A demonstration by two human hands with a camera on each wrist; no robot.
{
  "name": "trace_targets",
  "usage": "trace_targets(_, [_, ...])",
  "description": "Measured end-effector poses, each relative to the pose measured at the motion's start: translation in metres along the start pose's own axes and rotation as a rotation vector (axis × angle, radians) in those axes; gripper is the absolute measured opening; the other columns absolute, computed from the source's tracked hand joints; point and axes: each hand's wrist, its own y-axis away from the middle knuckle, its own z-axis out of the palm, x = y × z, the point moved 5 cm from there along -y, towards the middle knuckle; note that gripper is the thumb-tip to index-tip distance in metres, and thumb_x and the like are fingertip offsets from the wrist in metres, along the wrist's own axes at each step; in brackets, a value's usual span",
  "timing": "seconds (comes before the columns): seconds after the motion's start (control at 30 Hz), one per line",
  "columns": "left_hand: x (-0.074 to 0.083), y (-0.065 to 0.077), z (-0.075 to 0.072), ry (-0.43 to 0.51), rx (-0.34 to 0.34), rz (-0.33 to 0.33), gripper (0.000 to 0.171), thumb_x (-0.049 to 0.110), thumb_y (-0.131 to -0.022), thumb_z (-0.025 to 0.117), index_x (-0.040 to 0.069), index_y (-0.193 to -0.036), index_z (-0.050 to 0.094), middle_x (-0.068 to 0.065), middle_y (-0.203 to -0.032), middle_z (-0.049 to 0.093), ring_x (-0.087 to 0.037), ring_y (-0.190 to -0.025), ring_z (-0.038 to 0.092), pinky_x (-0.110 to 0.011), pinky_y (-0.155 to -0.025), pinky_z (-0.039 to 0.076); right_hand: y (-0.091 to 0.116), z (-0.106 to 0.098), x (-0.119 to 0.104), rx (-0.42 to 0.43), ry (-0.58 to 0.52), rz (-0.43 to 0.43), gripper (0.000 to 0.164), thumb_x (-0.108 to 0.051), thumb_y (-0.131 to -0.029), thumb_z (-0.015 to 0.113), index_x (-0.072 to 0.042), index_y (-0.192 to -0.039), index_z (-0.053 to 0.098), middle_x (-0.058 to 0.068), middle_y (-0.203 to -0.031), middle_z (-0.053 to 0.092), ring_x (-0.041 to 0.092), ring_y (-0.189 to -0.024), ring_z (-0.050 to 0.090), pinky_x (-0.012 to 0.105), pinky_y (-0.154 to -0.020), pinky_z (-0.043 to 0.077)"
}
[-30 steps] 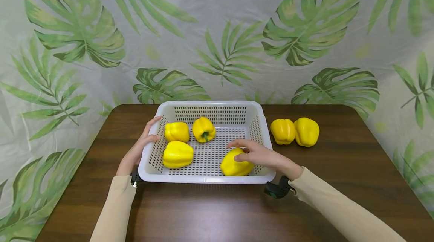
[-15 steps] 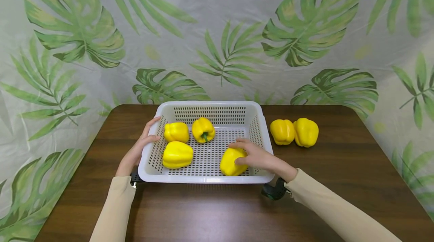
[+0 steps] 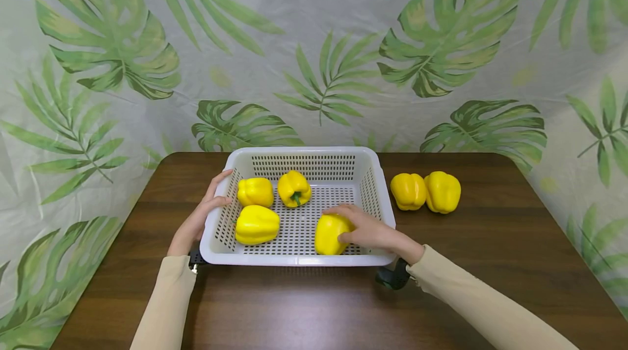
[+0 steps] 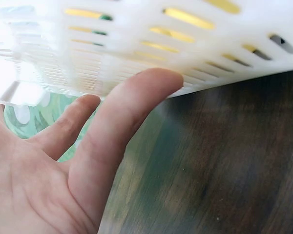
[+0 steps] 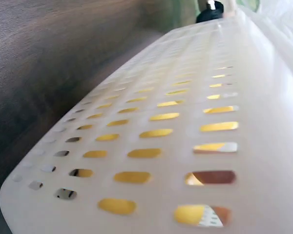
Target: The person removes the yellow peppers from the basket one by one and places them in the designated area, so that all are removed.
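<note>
In the head view a white perforated plastic basket [image 3: 296, 260] stands on the table. My left hand [image 3: 198, 218] grips its left side: two digits overlap the rim, and the left wrist view shows other fingers [image 4: 107, 126] against the outer wall. Inside, at the front right, my right hand [image 3: 370, 229] holds a yellow bell pepper [image 3: 330, 234], thumb on the near side and fingers over the far side. Its stem end is hidden. The right wrist view shows mostly the basket's outer wall [image 5: 263, 161], with yellow through the slots.
Three more yellow bell peppers lie in the basket's left half: one back left [image 3: 255, 192], one front left [image 3: 257, 224], and one with a green stem [image 3: 294, 188]. Outside, to the right, two others [image 3: 409, 191] [image 3: 443, 192] sit side by side on the brown table [image 3: 314, 312]. Behind hangs a leaf-patterned cloth [image 3: 333, 1].
My right hand has shifted left inside the basket, and the bell pepper it holds has moved slightly left and turned more upright. The left hand and the other peppers have stayed put.
</note>
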Motion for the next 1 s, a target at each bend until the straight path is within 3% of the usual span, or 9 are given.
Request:
trace_targets(0.1, [-0.0002, 0.0004, 0.0003, 0.002, -0.002, -0.005, 0.066, 0.013, -0.095, 0.035, 0.037, -0.15, 0.009, -0.01, -0.155, -0.003, -0.05, -0.128, 0.021, -0.063, -0.082, 0.041, -0.0009, 0.0008, 0.0011, 0.026, -0.043, 0.011, 0.055, 0.0, -0.082, 0.062, -0.005, -0.136, 0.049, 0.021, -0.137, 0.042, 0.032, -0.113, 0.042, 0.049, -0.093, 0.037])
trace_targets(0.27, [0.0006, 0.0001, 0.0006, 0.008, -0.004, -0.001, 0.065, 0.012, -0.095, 0.035, 0.037, -0.15, 0.01, -0.011, -0.155, -0.003, -0.05, -0.128, 0.021, -0.063, -0.082, 0.042, -0.003, 0.0023, 0.0009, -0.004, -0.048, -0.027, 0.055, 0.0, -0.084, 0.059, -0.005, -0.137, 0.047, 0.018, -0.129, 0.051, 0.028, -0.099, 0.048, 0.044, -0.085, 0.04])
trace_targets(0.5, [0.001, -0.0002, 0.0005, 0.015, -0.008, 0.003, 0.065, 0.011, -0.095, 0.034, 0.036, -0.15, 0.01, -0.011, -0.155, -0.002, -0.05, -0.128, 0.021, -0.063, -0.082, 0.042, -0.0042, 0.0069, 0.0037, -0.02, -0.062, -0.015, 0.053, -0.007, -0.091, 0.058, -0.01, -0.142, 0.044, 0.016, -0.141, 0.045, 0.031, -0.112, 0.047, 0.053, -0.094, 0.037])
trace_targets(0.73, [0.001, -0.0001, -0.0001, 0.009, -0.001, 0.007, 0.065, 0.012, -0.095, 0.035, 0.035, -0.15, 0.011, -0.011, -0.155, -0.002, -0.05, -0.128, 0.021, -0.063, -0.082, 0.042, -0.0056, 0.0095, 0.0065, 0.037, -0.168, 0.073, 0.046, -0.006, -0.089, 0.061, -0.014, -0.132, 0.046, 0.016, -0.129, 0.051, 0.028, -0.099, 0.054, 0.047, -0.086, 0.045])
trace_targets(1.0, [0.0004, 0.0001, -0.0002, 0.008, -0.005, 0.009, 0.065, 0.012, -0.095, 0.035, 0.036, -0.15, 0.011, -0.012, -0.155, -0.002, -0.05, -0.128, 0.021, -0.062, -0.082, 0.042, -0.0055, 0.0053, 0.0043, 0.098, -0.235, 0.035, 0.043, -0.007, -0.088, 0.061, -0.01, -0.129, 0.049, 0.016, -0.139, 0.043, 0.034, -0.119, 0.045, 0.051, -0.096, 0.04])
